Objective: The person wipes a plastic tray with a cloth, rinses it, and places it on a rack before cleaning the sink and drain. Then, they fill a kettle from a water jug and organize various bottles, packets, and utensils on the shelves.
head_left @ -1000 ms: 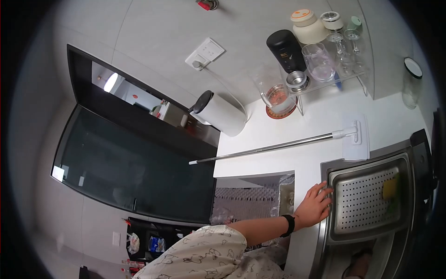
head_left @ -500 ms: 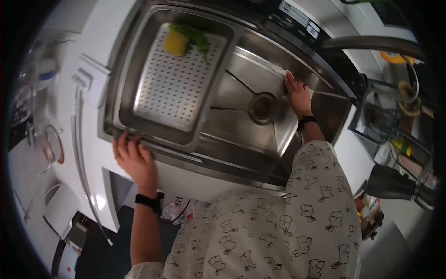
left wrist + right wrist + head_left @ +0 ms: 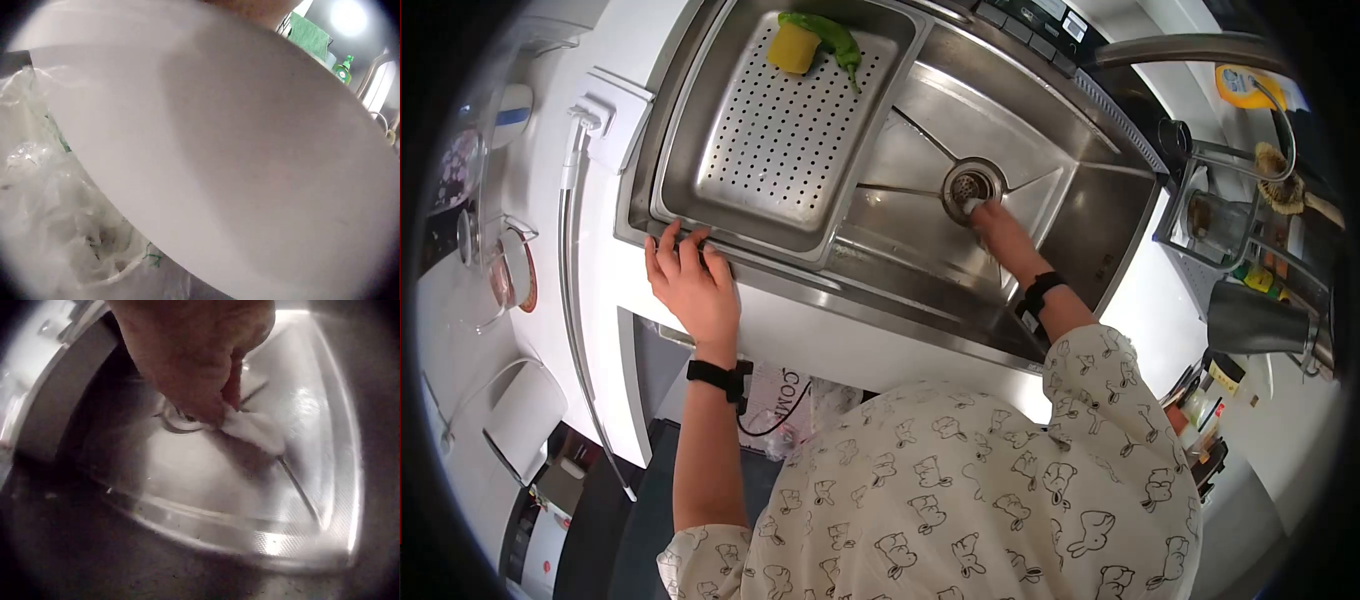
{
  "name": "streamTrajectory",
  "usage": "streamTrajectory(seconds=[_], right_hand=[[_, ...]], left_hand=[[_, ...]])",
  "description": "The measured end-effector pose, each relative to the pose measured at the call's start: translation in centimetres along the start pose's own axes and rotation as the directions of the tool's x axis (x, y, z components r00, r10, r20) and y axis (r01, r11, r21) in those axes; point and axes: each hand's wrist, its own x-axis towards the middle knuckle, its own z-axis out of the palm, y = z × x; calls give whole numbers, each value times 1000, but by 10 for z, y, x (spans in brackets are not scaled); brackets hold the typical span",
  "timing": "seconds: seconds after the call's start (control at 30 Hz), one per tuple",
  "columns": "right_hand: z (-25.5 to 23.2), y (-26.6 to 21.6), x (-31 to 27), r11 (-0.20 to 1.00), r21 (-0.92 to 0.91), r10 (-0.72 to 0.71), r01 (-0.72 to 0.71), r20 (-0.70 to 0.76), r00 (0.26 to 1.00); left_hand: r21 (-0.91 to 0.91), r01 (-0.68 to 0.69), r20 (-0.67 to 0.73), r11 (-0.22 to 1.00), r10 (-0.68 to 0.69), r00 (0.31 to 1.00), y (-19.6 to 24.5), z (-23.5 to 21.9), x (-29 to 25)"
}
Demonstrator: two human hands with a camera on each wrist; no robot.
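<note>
My right hand [image 3: 1005,240] is down in the steel sink [image 3: 900,235], its fingertips at the round drain [image 3: 972,180]. In the right wrist view it pinches a crumpled white wad [image 3: 253,428] that looks like wet tissue. On the near left rim of the sink, my left hand [image 3: 700,295] rests with spread fingers and holds nothing. A perforated steel tray [image 3: 730,215] sits over the sink's left part. In it lie a yellow sponge [image 3: 793,48] and a green pepper [image 3: 840,45].
A flat mop [image 3: 570,240] lies along the counter at left. The faucet [image 3: 1180,48] reaches in from the upper right. Beyond the sink's right end are a wire rack [image 3: 1200,205] and a brush [image 3: 1280,178]. Below the counter edge are plastic bags [image 3: 69,206].
The view has swung from the counter with the mop to the sink. My right hand has moved from the sink's far right wall to the drain. The left hand stays at the rim.
</note>
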Motion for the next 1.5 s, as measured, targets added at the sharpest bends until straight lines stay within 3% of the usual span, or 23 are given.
streamTrajectory(seconds=[0.07,0.1,0.13,0.2,0.27,0.33,0.47,0.53,0.6,0.67,0.8,0.83,0.87,0.9,1.0,1.07,1.13,1.2,1.27,1.3,1.4,1.47,1.5], right_hand=[[-18,3,-7,953,-268,-242,144,-380,893],[-33,5,-13,962,-268,-36,-60,-340,940],[-35,15,-23,962,-268,-38,-57,-336,941],[-28,45,-46,863,-441,210,-247,-132,969],[22,113,-45,879,-446,-90,172,198,976],[44,49,-61,901,-413,-19,137,278,961],[39,26,-22,926,-254,-134,279,470,872],[44,7,2,986,-161,83,-29,336,938],[47,4,29,995,79,70,-68,-23,997],[28,-17,51,979,206,69,-7,-292,954],[-9,-52,71,886,461,139,-46,-170,976],[-9,-57,71,966,184,-120,184,-314,942],[-6,-58,72,920,-126,-392,372,-372,842],[1,-60,74,916,-105,-400,387,-204,893],[25,-76,61,822,-309,-518,478,-57,853],[27,-84,63,845,-300,-459,442,17,888],[30,-91,62,702,-122,-697,701,80,712],[51,-95,51,665,-66,-730,744,158,666],[61,-99,32,769,4,-583,639,416,698],[49,-105,22,771,-85,-530,631,463,710],[32,-68,14,744,-187,-508,641,466,725],[17,-46,6,763,-390,-382,515,370,847],[9,-27,8,752,-404,-386,521,370,845]], left_hand=[[4,2,-4,1000,-2,1000,1,0,-2],[3,1,-19,1000,-1,1000,1,2,-2],[6,4,-18,1000,-4,1000,0,0,-1],[19,-2,-31,1000,3,1000,1,0,-2],[28,6,-39,1000,-5,999,0,2,-4],[6,-15,-55,1000,15,998,-3,2,-4],[15,-9,-57,1000,10,998,-2,1,-4],[3,12,-58,1000,-12,998,-2,2,-4],[1,22,-51,1000,-22,998,-3,2,-5],[-15,37,-71,999,-38,997,-3,2,-6],[-20,35,-70,999,-36,997,-4,2,-5],[-32,34,-80,999,-36,996,-4,3,-5],[-46,30,-86,998,-34,996,-4,3,-6],[-53,37,-84,998,-41,996,-4,4,-6],[-59,45,-80,997,-50,996,-5,4,-7],[-47,58,-67,997,-61,996,-6,4,-7],[-61,49,-86,997,-54,995,-6,5,-8],[-62,53,-90,997,-58,994,-6,6,-7],[-86,49,-106,995,-58,993,-7,7,-8],[-84,54,-110,995,-63,992,-7,7,-8],[-96,42,-145,995,-56,988,-8,8,-10],[-88,38,-133,995,-50,990,-9,8,-9],[-93,45,-141,995,-58,988,-9,9,-10]])
